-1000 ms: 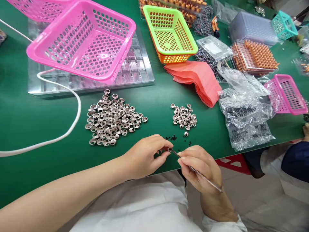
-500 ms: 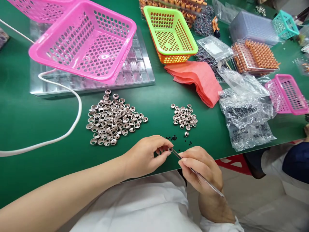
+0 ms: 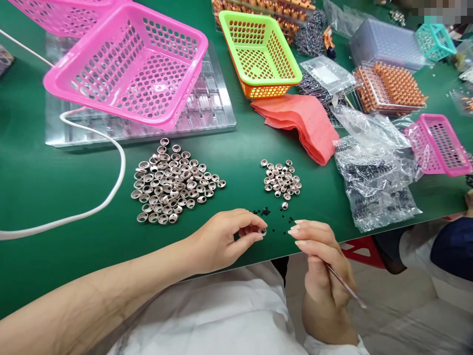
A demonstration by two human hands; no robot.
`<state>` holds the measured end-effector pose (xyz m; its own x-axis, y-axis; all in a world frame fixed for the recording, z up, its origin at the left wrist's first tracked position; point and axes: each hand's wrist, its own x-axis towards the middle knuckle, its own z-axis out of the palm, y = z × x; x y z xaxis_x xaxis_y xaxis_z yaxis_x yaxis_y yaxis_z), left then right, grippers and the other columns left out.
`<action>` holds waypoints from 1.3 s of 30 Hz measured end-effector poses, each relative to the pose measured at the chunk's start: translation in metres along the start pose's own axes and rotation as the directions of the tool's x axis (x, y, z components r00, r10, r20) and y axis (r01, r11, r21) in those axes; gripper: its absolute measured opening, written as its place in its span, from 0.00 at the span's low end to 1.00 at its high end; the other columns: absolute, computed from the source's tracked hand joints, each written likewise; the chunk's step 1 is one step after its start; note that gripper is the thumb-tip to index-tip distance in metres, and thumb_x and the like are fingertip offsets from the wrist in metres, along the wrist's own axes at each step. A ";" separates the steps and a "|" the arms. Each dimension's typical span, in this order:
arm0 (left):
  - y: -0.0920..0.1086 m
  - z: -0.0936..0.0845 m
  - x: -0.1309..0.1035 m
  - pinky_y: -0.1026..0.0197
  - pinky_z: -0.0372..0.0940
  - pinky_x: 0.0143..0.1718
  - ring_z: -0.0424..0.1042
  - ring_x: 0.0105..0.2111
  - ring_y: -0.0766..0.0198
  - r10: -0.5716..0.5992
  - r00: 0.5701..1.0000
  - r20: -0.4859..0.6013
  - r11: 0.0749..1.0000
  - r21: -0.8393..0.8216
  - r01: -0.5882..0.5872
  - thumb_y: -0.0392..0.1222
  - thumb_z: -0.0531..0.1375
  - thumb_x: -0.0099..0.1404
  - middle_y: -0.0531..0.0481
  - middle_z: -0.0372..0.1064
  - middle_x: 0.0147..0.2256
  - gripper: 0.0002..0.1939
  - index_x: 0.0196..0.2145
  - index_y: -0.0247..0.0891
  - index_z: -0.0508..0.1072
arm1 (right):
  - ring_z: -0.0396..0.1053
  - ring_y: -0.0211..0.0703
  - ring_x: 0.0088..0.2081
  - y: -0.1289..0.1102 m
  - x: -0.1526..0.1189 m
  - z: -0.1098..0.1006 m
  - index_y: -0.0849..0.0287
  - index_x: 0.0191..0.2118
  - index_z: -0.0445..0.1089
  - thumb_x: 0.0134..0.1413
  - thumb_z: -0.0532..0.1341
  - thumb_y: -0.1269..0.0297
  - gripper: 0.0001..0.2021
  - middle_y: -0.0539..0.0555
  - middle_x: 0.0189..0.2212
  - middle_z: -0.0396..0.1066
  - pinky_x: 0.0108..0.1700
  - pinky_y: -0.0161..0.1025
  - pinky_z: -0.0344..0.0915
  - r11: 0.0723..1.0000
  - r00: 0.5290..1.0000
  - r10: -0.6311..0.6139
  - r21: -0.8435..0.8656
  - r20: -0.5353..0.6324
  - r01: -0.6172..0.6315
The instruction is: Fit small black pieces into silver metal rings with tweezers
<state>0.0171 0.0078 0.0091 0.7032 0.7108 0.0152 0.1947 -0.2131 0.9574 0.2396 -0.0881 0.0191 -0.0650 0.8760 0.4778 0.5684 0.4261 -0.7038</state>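
My left hand (image 3: 229, 239) is closed, with a small round metal cap (image 3: 262, 231) pinched at its fingertips. My right hand (image 3: 327, 261), to the right and apart from the cap, grips slim metal tweezers (image 3: 347, 286); their rear end sticks out behind the hand and their tips are hidden. Tiny black pieces (image 3: 265, 211) lie scattered on the green table just beyond my fingertips. Behind them sits a small heap of metal caps (image 3: 283, 178). A larger heap of such caps (image 3: 173, 182) spreads beyond my left forearm.
A pink basket (image 3: 185, 34) rests on a clear plastic tray (image 3: 218, 106), near a white cable (image 3: 120, 170). Green and orange baskets (image 3: 271, 88), a red cloth (image 3: 303, 123) and plastic bags (image 3: 377, 182) stand farther right. Another person's dark sleeve (image 3: 453, 246) shows at the right edge.
My right hand has drawn back to the right with the tweezers, away from the metal cap, and the tweezers have swung round in it. My left hand still holds the cap.
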 end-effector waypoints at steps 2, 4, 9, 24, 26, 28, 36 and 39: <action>0.001 -0.001 -0.001 0.67 0.68 0.34 0.74 0.32 0.67 0.027 1.000 0.004 1.000 -0.009 -0.026 0.33 0.61 0.70 0.50 0.77 0.34 0.08 0.44 0.36 0.79 | 0.75 0.51 0.45 -0.001 -0.002 0.000 0.53 0.55 0.71 0.68 0.52 0.74 0.16 0.59 0.45 0.76 0.44 0.55 0.76 1.000 0.999 0.025 0.001 -0.032 -0.025; 0.003 -0.001 -0.002 0.67 0.68 0.34 0.74 0.32 0.66 0.056 0.998 0.005 0.998 -0.006 -0.056 0.33 0.61 0.70 0.50 0.77 0.33 0.08 0.44 0.37 0.79 | 0.74 0.47 0.40 0.000 -0.003 0.002 0.54 0.56 0.71 0.66 0.55 0.76 0.18 0.58 0.42 0.76 0.39 0.48 0.75 1.000 1.000 0.010 -0.009 -0.017 -0.010; 0.005 0.002 -0.005 0.65 0.68 0.35 0.73 0.32 0.64 0.141 0.990 0.000 0.990 0.026 -0.141 0.31 0.60 0.71 0.50 0.77 0.32 0.08 0.44 0.36 0.77 | 0.71 0.41 0.33 0.008 0.000 0.007 0.58 0.57 0.70 0.61 0.62 0.79 0.20 0.55 0.36 0.75 0.34 0.40 0.72 0.983 0.973 -0.154 -0.077 0.170 0.168; 0.007 0.009 -0.011 0.63 0.68 0.35 0.73 0.32 0.63 0.211 0.976 0.049 0.970 0.108 -0.216 0.29 0.57 0.72 0.48 0.77 0.33 0.08 0.44 0.34 0.74 | 0.73 0.44 0.35 0.011 0.014 0.003 0.61 0.47 0.75 0.66 0.55 0.76 0.13 0.56 0.36 0.78 0.31 0.42 0.70 0.833 0.812 -0.426 -0.179 0.399 0.524; 0.007 0.009 -0.012 0.63 0.68 0.35 0.72 0.32 0.62 0.221 0.974 0.052 0.968 0.107 -0.225 0.29 0.56 0.72 0.47 0.77 0.34 0.08 0.44 0.34 0.74 | 0.74 0.44 0.35 0.009 0.016 0.002 0.64 0.46 0.76 0.65 0.55 0.77 0.13 0.57 0.35 0.78 0.31 0.42 0.70 0.830 0.808 -0.433 -0.175 0.399 0.530; 0.007 0.010 -0.013 0.63 0.68 0.35 0.72 0.32 0.63 0.222 0.974 0.054 0.969 0.102 -0.227 0.29 0.56 0.73 0.47 0.78 0.34 0.08 0.44 0.35 0.74 | 0.74 0.45 0.36 0.008 0.016 0.001 0.65 0.46 0.76 0.65 0.53 0.77 0.14 0.59 0.36 0.78 0.31 0.42 0.72 0.829 0.800 -0.438 -0.161 0.411 0.536; 0.007 0.013 -0.013 0.63 0.68 0.34 0.72 0.32 0.63 0.206 0.978 0.042 0.976 0.059 -0.208 0.30 0.55 0.72 0.48 0.77 0.34 0.08 0.43 0.36 0.72 | 0.74 0.48 0.39 0.007 0.016 -0.003 0.73 0.48 0.75 0.66 0.48 0.77 0.18 0.64 0.39 0.77 0.32 0.44 0.73 0.827 0.766 -0.473 -0.081 0.435 0.557; 0.008 0.013 -0.014 0.64 0.68 0.35 0.72 0.32 0.64 0.206 0.978 0.038 0.978 0.032 -0.207 0.30 0.54 0.72 0.49 0.77 0.33 0.08 0.42 0.36 0.73 | 0.73 0.48 0.40 0.007 0.017 -0.002 0.69 0.48 0.75 0.65 0.48 0.76 0.18 0.63 0.39 0.76 0.31 0.44 0.73 0.823 0.765 -0.480 -0.083 0.430 0.562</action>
<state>0.0180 -0.0128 0.0130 0.7539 0.6256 0.2008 0.0665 -0.3767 0.9239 0.2444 -0.0713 0.0234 -0.6746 0.5630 0.4774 0.4993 0.8244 -0.2667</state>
